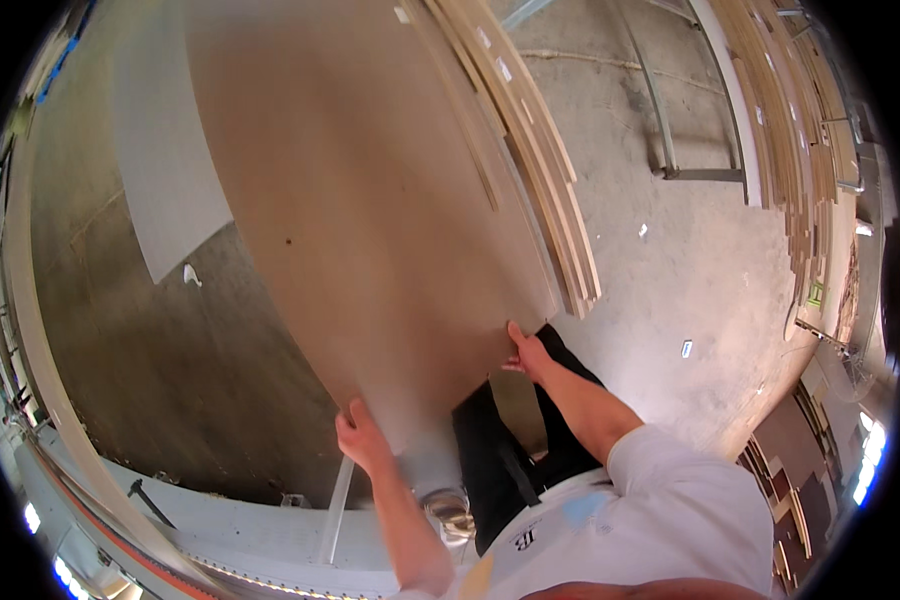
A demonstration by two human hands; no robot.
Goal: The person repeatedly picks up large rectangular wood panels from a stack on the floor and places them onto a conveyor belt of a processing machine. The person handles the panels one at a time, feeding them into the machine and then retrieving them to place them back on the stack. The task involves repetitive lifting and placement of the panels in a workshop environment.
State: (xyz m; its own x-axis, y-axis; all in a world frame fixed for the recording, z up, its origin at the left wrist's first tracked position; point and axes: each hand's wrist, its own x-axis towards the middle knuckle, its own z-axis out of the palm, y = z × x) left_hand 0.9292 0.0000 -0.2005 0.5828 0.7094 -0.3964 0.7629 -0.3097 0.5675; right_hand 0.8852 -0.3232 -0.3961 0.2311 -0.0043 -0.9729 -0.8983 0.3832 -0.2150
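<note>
A large brown board [370,210], long and smooth with a small dark spot on its face, stretches from my body toward the far side. My left hand [363,440] is closed on its near left corner, thumb on the upper face. Around the near right edge my right hand [530,355] is closed too, with the thumb up along the rim. The undersides of both grips are partly hidden. Along its right side lie several stacked boards [545,200] with pale wooden edges.
A pale grey sheet [165,150] lies left of the board, near a white scrap [192,275] on the concrete floor [640,270]. To the right stand a metal frame [705,175] and a long stack of panels [780,120]. A light-coloured machine bed [250,525] runs along the lower left.
</note>
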